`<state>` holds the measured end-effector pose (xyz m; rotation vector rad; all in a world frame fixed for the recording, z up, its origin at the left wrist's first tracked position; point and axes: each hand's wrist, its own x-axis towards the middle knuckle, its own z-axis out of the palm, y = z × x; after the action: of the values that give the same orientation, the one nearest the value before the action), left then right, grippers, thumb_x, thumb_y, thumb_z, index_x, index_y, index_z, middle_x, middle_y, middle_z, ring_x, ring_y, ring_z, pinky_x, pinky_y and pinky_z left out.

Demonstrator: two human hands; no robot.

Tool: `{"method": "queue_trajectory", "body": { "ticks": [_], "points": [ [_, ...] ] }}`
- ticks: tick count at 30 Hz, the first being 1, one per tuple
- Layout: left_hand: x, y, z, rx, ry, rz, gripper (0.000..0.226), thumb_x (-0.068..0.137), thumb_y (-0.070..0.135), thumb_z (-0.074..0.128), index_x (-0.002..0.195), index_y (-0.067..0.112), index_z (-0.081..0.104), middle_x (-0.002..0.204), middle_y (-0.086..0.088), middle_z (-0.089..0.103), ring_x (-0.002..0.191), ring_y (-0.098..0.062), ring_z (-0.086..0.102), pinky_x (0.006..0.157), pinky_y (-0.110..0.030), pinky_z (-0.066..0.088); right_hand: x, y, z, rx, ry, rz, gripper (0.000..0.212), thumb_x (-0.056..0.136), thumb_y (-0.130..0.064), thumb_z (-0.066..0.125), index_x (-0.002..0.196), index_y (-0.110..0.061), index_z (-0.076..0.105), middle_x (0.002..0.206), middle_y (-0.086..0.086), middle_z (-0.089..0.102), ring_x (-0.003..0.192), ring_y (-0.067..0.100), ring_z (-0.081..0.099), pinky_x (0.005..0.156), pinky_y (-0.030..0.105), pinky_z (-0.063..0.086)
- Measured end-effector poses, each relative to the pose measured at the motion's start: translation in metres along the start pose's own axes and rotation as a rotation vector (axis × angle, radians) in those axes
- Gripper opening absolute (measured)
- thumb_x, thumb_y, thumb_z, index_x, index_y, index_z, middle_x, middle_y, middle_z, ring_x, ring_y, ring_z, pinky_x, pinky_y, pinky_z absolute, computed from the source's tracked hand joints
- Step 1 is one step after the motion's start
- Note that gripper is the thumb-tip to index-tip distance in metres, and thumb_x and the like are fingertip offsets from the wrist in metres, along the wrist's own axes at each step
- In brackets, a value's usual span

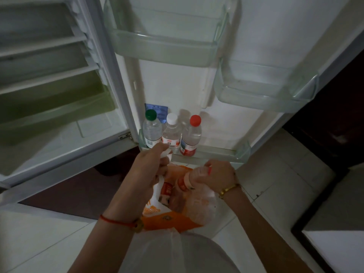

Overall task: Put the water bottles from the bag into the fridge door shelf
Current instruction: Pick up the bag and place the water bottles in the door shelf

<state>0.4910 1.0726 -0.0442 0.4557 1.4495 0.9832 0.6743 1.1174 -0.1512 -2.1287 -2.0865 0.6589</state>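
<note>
Water bottles of clear plastic already stand in the lowest fridge door shelf [220, 152]: a green-capped bottle [151, 127], a white-capped bottle [172, 131] and a red-capped bottle [192, 134], side by side at the shelf's left end. We hold the orange-and-white plastic bag [169, 215] just below that shelf. Our left hand [151, 166] is closed on the bag's white handle, keeping it up and its mouth open. Our right hand [218, 176] is clenched around the neck end of another clear bottle with a red-and-white label [184, 183], which lies tilted and partly inside the bag.

To do this step well, we judge we should draw the bottle straight out along its length while the left hand keeps the bag taut, then turn it upright and lower it into the free space to the right of the red-capped bottle without knocking that one.

The held bottle's cap is covered by our fingers, so its colour is hard to tell. Thin plastic blurs the bag's contents; we cannot tell whether more bottles remain.
</note>
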Motion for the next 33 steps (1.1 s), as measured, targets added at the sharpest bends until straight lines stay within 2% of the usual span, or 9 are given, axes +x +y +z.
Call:
{"method": "queue_trajectory", "body": {
  "ticks": [4,8,12,14,17,20,23,28,33],
  "points": [
    [0.002,-0.002,0.008,0.000,0.003,-0.009,0.015,0.093,0.026,0.056,0.086,0.013,0.057,0.044,0.009,0.043,0.034,-0.005,0.032,0.057,-0.028,0.029,-0.020,-0.008,-0.052,0.258,0.193,-0.038,0.048,0.061,-0.040,0.087,0.092,-0.016,0.060,0.081,-0.005,0.059,0.076,0.015,0.059,0.067,0.024,0.050],
    [0.001,-0.004,0.015,-0.010,0.007,0.002,0.017,0.094,0.026,0.056,0.084,0.013,0.055,0.043,0.009,0.044,0.030,-0.004,0.035,0.057,-0.028,0.032,-0.026,-0.018,-0.087,0.332,0.351,-0.146,0.055,0.063,-0.046,0.086,0.103,-0.018,0.062,0.090,-0.006,0.058,0.077,0.010,0.054,0.072,0.024,0.048],
    [-0.001,-0.006,0.021,-0.030,0.029,0.007,0.018,0.093,0.027,0.058,0.087,0.011,0.060,0.050,0.006,0.049,0.033,-0.005,0.040,0.062,-0.031,0.038,-0.027,-0.018,-0.104,0.352,0.559,-0.247,0.046,0.070,-0.040,0.083,0.102,-0.014,0.064,0.087,-0.008,0.052,0.062,-0.002,0.046,0.063,0.005,0.036],
    [-0.001,-0.007,0.026,-0.038,0.027,0.007,0.019,0.093,0.028,0.058,0.085,0.011,0.061,0.049,0.006,0.048,0.033,-0.006,0.040,0.062,-0.031,0.037,-0.027,-0.016,-0.106,0.374,0.625,-0.288,0.042,0.071,-0.037,0.083,0.101,-0.014,0.064,0.088,-0.009,0.050,0.063,-0.005,0.045,0.063,0.002,0.034],
    [-0.002,-0.009,0.033,-0.034,0.026,-0.003,0.019,0.094,0.028,0.057,0.082,0.013,0.058,0.044,0.008,0.047,0.036,-0.006,0.038,0.061,-0.029,0.032,-0.019,-0.011,-0.096,0.380,0.611,-0.330,0.043,0.073,-0.032,0.083,0.108,-0.016,0.064,0.095,-0.011,0.052,0.069,-0.003,0.045,0.069,0.001,0.036],
    [-0.003,-0.011,0.037,-0.043,-0.019,-0.002,0.015,0.095,0.027,0.053,0.098,0.012,0.055,0.036,0.011,0.041,0.032,-0.003,0.032,0.059,-0.028,0.026,0.002,-0.005,-0.080,0.359,0.575,-0.322,0.044,0.075,-0.032,0.082,0.111,-0.016,0.063,0.102,-0.005,0.058,0.080,0.004,0.049,0.074,0.016,0.043],
    [-0.004,-0.014,0.041,-0.053,-0.017,0.014,0.018,0.095,0.026,0.054,0.105,0.012,0.056,0.038,0.011,0.041,0.037,-0.005,0.030,0.059,-0.028,0.026,0.027,0.001,-0.068,0.386,0.557,-0.290,0.045,0.075,-0.033,0.081,0.109,-0.010,0.062,0.097,-0.004,0.054,0.078,0.008,0.046,0.070,0.022,0.040],
    [-0.007,-0.016,0.047,-0.088,-0.011,0.012,0.013,0.095,0.022,0.053,0.100,0.010,0.055,0.039,0.011,0.036,0.033,-0.004,0.029,0.055,-0.027,0.032,0.060,0.006,-0.047,0.398,0.512,-0.267,0.050,0.074,-0.042,0.080,0.108,-0.010,0.062,0.102,0.005,0.059,0.079,0.020,0.057,0.068,0.027,0.042],
    [-0.009,-0.018,0.049,-0.116,-0.005,0.017,0.019,0.096,0.021,0.052,0.078,0.015,0.049,0.038,0.011,0.034,0.031,-0.004,0.028,0.055,-0.028,0.032,0.073,0.010,-0.031,0.383,0.495,-0.221,0.051,0.075,-0.043,0.079,0.109,-0.009,0.061,0.103,0.008,0.060,0.091,0.024,0.060,0.071,0.025,0.042]
  ]
}}
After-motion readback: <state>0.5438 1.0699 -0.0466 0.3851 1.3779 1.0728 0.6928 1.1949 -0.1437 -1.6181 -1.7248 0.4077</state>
